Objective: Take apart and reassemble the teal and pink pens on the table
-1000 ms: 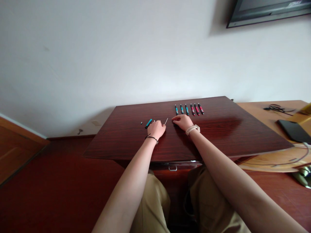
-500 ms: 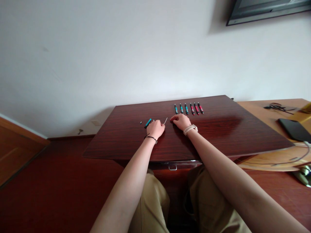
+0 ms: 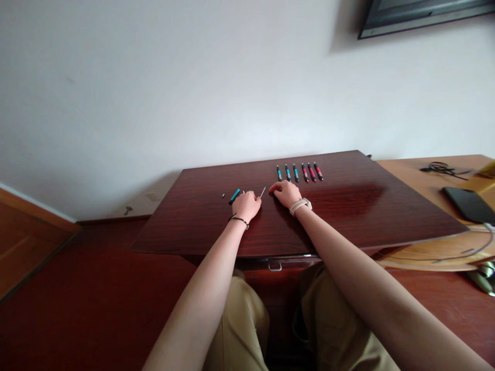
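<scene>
My left hand point(image 3: 246, 205) rests knuckles-up on the dark red table point(image 3: 348, 216), fingers curled; whether it holds anything is hidden. A teal pen barrel point(image 3: 234, 196) and a small dark cap point(image 3: 223, 196) lie just left of it. A thin pale refill point(image 3: 263, 192) lies between my hands. My right hand point(image 3: 286, 194), with a pale watch on its wrist, lies flat with curled fingers, its fingertips close to the refill. Behind it lies a row of several pens point(image 3: 299, 172), teal ones left, red ones right.
A lighter wooden table point(image 3: 421, 175) stands at the right with a black phone point(image 3: 467, 204) and a coiled cable point(image 3: 441, 169). A dark screen point(image 3: 417, 15) hangs on the white wall. A drawer handle point(image 3: 275, 267) shows under the table edge, above my knees.
My right hand has slid slightly left, toward the refill. The view has tilted up a little. My left hand has stayed in place.
</scene>
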`<state>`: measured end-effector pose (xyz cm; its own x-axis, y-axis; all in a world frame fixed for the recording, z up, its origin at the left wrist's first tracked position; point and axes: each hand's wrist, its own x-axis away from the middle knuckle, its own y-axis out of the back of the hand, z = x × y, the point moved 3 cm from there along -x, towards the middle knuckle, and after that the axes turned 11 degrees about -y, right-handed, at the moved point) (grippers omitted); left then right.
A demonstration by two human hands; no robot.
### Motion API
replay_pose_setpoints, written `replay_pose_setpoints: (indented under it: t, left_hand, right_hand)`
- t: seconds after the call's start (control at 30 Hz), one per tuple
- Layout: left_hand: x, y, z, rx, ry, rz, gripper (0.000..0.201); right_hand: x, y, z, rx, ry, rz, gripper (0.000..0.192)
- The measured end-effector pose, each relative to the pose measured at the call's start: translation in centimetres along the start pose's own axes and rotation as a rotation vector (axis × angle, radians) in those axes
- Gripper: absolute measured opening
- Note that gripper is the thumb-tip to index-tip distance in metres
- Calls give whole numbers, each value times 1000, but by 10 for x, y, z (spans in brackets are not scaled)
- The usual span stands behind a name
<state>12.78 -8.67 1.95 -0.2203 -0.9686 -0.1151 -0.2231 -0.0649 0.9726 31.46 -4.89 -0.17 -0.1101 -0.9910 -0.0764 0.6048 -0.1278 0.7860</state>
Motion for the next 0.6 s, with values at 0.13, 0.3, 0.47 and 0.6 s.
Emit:
replay_pose_setpoints:
  t: [0.13,0.3,0.47,0.6]
  left_hand:
    - [0,0,0,1,-1,11,36]
    - [0,0,1,1,-7,10,37]
    - [0,1,0,4,-5,4,36]
    - [1,0,1,17,-8,-3,35]
  right_hand:
    - [1,1,1,1,-10,7,28]
    - [2,2,2,9,-6,12,27]
    - [1,2,1,10,-6,17,27]
    - [1,2,1,6,0,15,27]
